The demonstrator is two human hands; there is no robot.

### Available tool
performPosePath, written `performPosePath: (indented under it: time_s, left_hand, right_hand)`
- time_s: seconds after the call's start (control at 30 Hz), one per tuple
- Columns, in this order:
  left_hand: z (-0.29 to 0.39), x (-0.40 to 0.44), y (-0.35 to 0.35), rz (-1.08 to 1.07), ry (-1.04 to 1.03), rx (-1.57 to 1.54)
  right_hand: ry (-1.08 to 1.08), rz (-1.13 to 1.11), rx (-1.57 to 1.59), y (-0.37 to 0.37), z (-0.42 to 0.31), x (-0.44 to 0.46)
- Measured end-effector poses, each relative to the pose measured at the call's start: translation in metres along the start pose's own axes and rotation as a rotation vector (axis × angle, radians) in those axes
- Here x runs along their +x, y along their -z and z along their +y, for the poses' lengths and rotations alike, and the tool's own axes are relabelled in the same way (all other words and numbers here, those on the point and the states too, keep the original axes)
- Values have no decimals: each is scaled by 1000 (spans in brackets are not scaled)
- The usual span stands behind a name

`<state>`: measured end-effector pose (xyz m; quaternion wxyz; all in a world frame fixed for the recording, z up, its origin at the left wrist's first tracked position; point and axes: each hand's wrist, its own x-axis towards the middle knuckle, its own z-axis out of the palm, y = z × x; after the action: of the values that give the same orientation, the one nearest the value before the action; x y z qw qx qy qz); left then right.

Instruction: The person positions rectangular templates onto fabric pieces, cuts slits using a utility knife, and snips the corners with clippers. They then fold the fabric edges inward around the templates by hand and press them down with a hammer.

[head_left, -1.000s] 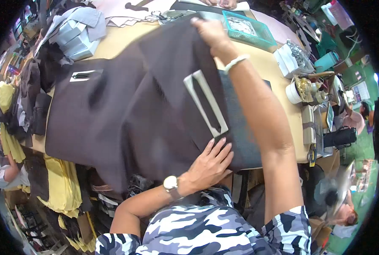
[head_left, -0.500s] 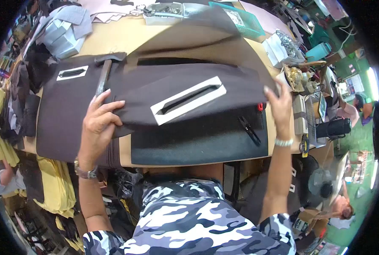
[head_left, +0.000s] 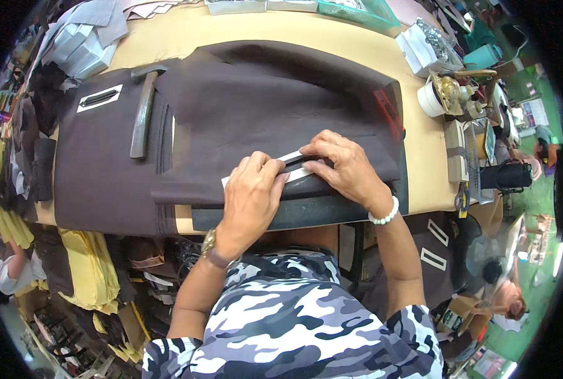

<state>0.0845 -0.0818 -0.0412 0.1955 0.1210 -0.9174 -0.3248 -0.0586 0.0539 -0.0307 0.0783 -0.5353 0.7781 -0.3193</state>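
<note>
A dark brown fabric panel [head_left: 262, 95] lies over the black mat [head_left: 313, 210] in front of me. On it is a white-bordered strip [head_left: 298, 174] around a dark slit, partly covered by my fingers. My left hand [head_left: 251, 196] pinches the strip's left part, fingers closed with the thumb along the lower edge. At its right part my right hand [head_left: 346, 165] pinches thumb and fingers around the slit. Left of the panel, a hammer [head_left: 143, 117] rests on a stack of brown fabric [head_left: 104, 170] bearing another white-bordered slit [head_left: 99, 98].
Along the far edge stands a teal basket [head_left: 357, 15]. A white box [head_left: 420, 54] and a white tub [head_left: 430, 99] stand at the right. Yellow cloth [head_left: 92, 271] hangs at the lower left. Other people are visible at both sides.
The raised panel has come down flat and nearer me, covering much of the mat and the black snips. Both hands have moved inward onto the white-bordered slit.
</note>
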Motion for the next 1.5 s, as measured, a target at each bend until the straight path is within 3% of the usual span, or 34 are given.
performPosePath:
  time_s: [0.13, 0.43, 0.53, 0.63, 0.97, 1.07, 1.2, 1.37, 1.5]
  left_hand:
    - [-3, 5, -10, -57, 53, 57]
    - [1, 7, -18, -92, -57, 170]
    - [3, 8, -15, -129, -15, 109]
    - [0, 14, -9, -201, 154, -132]
    - [-15, -6, -2, -59, -25, -39]
    - [-16, -7, -3, -53, -76, 6]
    - [-17, -7, -2, -62, -111, 28]
    - [-17, -8, -2, -77, -107, 52]
    - [-16, -13, 10, -105, -70, 79]
  right_hand:
    - [-34, -40, 87, -7, 13, -4]
    - [-1, -6, 166, -8, 18, -8]
    - [-3, -1, 162, -9, 19, -9]
    - [5, -4, 142, -9, 20, -10]
    - [164, -104, 183, -1, 33, -15]
    - [106, -166, 257, 9, 33, -10]
    - [57, 79, -87, -3, 37, -1]
    - [125, 114, -215, -34, 17, 3]
    - [47, 146, -256, -20, 27, -2]
